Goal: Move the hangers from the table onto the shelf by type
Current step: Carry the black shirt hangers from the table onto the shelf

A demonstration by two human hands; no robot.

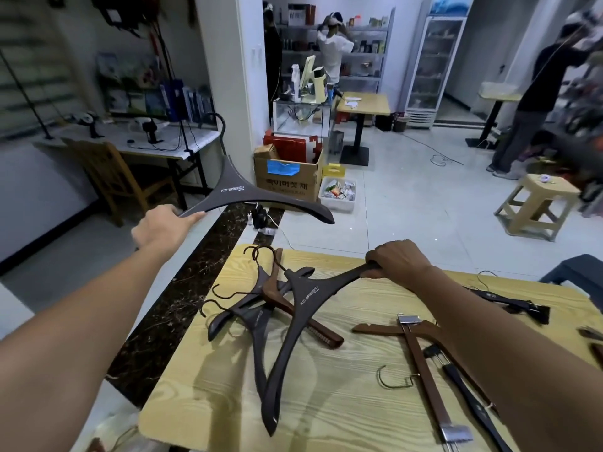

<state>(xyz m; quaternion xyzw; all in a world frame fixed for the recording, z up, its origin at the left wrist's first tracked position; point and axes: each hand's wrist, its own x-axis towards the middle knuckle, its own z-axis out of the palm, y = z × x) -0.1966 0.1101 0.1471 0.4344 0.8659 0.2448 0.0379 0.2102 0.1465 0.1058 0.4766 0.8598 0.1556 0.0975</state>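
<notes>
My left hand (160, 228) grips one arm tip of a dark wide-shouldered hanger (241, 190), held in the air left of the table with its hook up. My right hand (399, 259) grips the arm tip of a second dark hanger (303, 305) of the same kind, which lies tilted across a pile on the wooden table (326, 402). Under it lie more dark hangers (251, 316) and a brown wooden hanger (293, 308). Brown clip trouser hangers (421, 357) and a dark clip hanger (466, 389) lie to the right, partly hidden by my right forearm.
More dark clip hangers (509, 303) lie at the table's far right. A cardboard box (287, 177), a white bin (337, 194) and a beige stool (538, 207) stand on the tiled floor beyond. A desk with a wooden chair (111, 171) is at left. People stand in the background.
</notes>
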